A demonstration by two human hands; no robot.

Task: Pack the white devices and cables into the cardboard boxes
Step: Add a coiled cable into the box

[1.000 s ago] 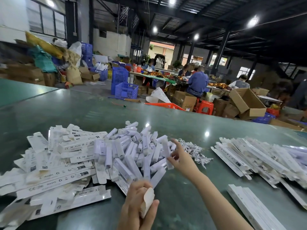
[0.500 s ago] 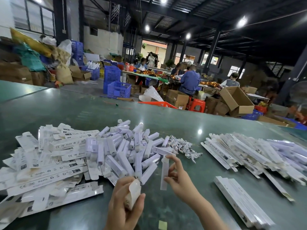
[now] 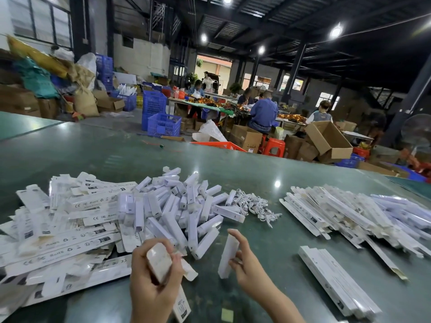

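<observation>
The left hand [image 3: 155, 279] is gripping an open box [image 3: 159, 262] and the right hand [image 3: 245, 264] is pinching a white device [image 3: 228, 256], while big heaps of devices [image 3: 182, 206], cables [image 3: 255, 206] and flat boxes [image 3: 70, 220] are lying unpacked on the counter [image 3: 233, 178].

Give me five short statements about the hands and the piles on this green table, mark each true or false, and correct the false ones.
1. The right hand holds a white device. True.
2. The left hand is empty. False: it grips a small open box by its end.
3. The tangle of white cables lies just right of the heap of white devices. True.
4. The flat printed boxes are piled at the right of the table. False: they lie at the left; long slim packs fill the right.
5. The device in the right hand is already inside the box. False: the two are apart.
</observation>
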